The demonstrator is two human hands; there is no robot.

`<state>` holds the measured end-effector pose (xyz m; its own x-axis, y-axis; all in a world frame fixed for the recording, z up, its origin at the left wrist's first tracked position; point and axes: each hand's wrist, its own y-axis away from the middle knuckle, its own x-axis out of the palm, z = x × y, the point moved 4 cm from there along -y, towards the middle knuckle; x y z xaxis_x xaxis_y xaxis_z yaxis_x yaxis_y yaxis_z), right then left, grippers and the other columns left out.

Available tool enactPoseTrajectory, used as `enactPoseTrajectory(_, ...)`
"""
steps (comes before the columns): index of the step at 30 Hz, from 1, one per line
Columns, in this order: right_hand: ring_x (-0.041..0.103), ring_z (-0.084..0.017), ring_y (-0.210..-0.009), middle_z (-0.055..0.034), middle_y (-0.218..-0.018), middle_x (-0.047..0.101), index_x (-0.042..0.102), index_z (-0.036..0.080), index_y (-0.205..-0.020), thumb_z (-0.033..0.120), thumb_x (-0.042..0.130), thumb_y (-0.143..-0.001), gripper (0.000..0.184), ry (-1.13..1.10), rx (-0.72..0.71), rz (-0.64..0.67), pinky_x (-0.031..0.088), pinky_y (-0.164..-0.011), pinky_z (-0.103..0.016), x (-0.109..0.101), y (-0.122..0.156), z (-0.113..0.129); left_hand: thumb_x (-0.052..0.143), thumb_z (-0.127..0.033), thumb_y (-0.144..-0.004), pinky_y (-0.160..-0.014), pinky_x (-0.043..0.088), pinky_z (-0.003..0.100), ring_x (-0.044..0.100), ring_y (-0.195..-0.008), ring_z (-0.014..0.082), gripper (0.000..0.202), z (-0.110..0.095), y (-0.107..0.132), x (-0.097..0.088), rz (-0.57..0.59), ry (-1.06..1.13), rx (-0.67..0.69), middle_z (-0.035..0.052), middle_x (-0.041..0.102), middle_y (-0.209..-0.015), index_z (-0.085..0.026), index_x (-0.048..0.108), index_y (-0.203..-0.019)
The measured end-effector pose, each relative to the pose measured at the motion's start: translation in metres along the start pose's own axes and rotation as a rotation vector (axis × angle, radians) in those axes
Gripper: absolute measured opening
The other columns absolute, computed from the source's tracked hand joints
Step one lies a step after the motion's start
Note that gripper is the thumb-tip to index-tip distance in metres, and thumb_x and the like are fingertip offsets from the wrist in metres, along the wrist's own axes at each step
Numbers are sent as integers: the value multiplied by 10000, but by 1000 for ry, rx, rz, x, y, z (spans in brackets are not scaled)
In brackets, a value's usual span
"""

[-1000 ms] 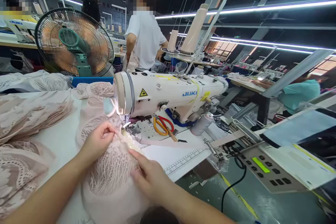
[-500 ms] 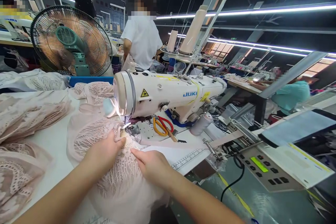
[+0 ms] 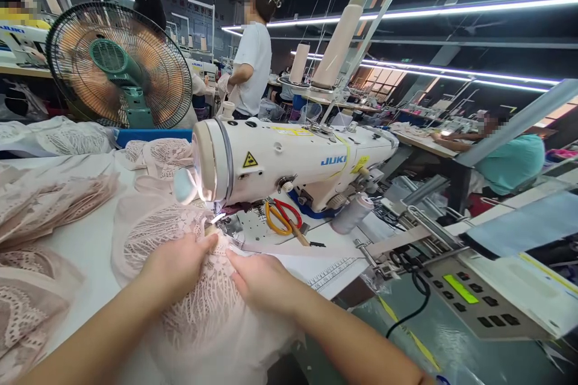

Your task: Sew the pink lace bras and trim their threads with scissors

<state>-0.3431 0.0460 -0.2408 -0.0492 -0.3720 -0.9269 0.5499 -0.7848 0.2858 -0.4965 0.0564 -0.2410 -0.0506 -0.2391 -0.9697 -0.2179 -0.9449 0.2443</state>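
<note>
Pale pink lace fabric [image 3: 198, 307] lies under the needle end of a white sewing machine [image 3: 266, 162] and drapes toward me over the table's front edge. My left hand [image 3: 178, 261] is closed on the lace just in front of the needle area, thumb pressed on top. Close by on the right, my right hand [image 3: 264, 280] pinches the same piece between thumb and fingers. A short stretch of scalloped lace edge shows between the two hands. The needle itself is hard to make out in the lamp's glare.
Heaped lace pieces [image 3: 49, 192] cover the table's left side. Scissors [image 3: 282, 216] with red and yellow handles, a small brush [image 3: 302, 234] and a grey thread cone [image 3: 352, 213] lie behind my right hand. A control box [image 3: 478, 301] stands right; a fan [image 3: 120, 66] stands behind.
Both hands keep their hold on the lace and have hardly moved. The view has shifted slightly. Behind the machine, the person in the white shirt has turned and stands a little further right.
</note>
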Motion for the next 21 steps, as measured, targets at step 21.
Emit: enactPoseTrajectory(21,651,-291,-930,-126,-1013,708,348,152,-1443,261,349,-909,546,52,-21,30,455,-689,-353,-8,-10,-7,200,-242,-907,-595,419,355,653,-880,305,504,0,-16,1,-79,37,-19,110,677,-1012,-248,531,-1286)
